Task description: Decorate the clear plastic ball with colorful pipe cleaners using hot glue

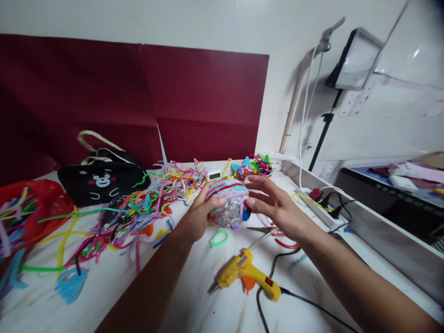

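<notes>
My left hand [200, 213] grips a round craft ball [228, 203] wrapped in blue, red and purple pipe cleaners, with a glittery lower half. It is held above the white table [194, 305]. My right hand [274, 203] is at the ball's right side, fingers stretched out and touching it near a small blue piece. A yellow glue gun [248, 274] lies on the table below both hands, its black cord running right. A green pipe-cleaner loop [219, 238] lies just under the ball.
A heap of coloured pipe cleaners [138, 212] spreads left. A black bear-face bag [102, 181], red bag [41, 203], small digital timer [214, 175] and a colourful finished craft [253, 166] stand behind. A white power strip [321, 206] lies at the right edge.
</notes>
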Available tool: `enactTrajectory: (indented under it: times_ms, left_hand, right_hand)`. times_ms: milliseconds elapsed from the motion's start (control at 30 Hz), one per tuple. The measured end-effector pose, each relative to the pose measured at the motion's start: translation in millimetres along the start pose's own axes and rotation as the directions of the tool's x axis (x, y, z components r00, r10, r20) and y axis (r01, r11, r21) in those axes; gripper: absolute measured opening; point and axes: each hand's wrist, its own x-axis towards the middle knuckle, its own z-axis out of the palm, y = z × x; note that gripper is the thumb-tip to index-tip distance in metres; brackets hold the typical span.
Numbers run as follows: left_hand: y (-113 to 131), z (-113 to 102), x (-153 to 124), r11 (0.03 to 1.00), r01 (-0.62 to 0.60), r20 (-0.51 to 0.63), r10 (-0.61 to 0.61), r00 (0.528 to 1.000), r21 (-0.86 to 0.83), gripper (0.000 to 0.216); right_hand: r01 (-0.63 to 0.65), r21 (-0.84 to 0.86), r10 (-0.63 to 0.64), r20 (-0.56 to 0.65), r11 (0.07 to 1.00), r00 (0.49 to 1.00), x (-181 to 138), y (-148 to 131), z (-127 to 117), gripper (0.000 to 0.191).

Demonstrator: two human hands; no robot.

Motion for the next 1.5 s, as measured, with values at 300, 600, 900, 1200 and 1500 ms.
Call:
enactTrajectory:
  times_ms: [300, 600, 900, 1200, 1500]
  left_hand:
    - [1, -1, 3, 0.998, -0.003, -0.079, -0.002, 0.997, -0.063, 0.077]
    - [2, 1, 3, 0.998, 0.021, -0.117, -0.028, 0.993, -0.063, 0.076]
    - [3, 2, 1, 0.999, -0.003, -0.102, -0.003, 0.995, -0.054, 0.068]
    - [5, -3, 3, 0.994, -0.074, -0.112, 0.065, 0.992, -0.078, 0.071]
    - [8, -4, 3, 0.988, -0.112, -0.160, 0.093, 0.983, -0.110, 0.071]
  right_hand:
    - [-0.051, -0.683, 0.260, 0.207, 0.729, 0.943, -70, 22, -25, 0.026]
    - [-0.045, -0.839, 0.489, 0.272, 0.543, 0.828, -90, 42, -3, 0.020]
    - [-0.108, -0.790, 0.452, 0.227, 0.603, 0.863, -84, 58, 4, 0.025]
    - [-0.401, -0.379, 0.518, 0.284, 0.834, 0.807, -82, 44, -8, 0.029]
    - [-0.257, 0.098, 0.240, 0.160, 0.961, 0.958, -88, 6, -7, 0.033]
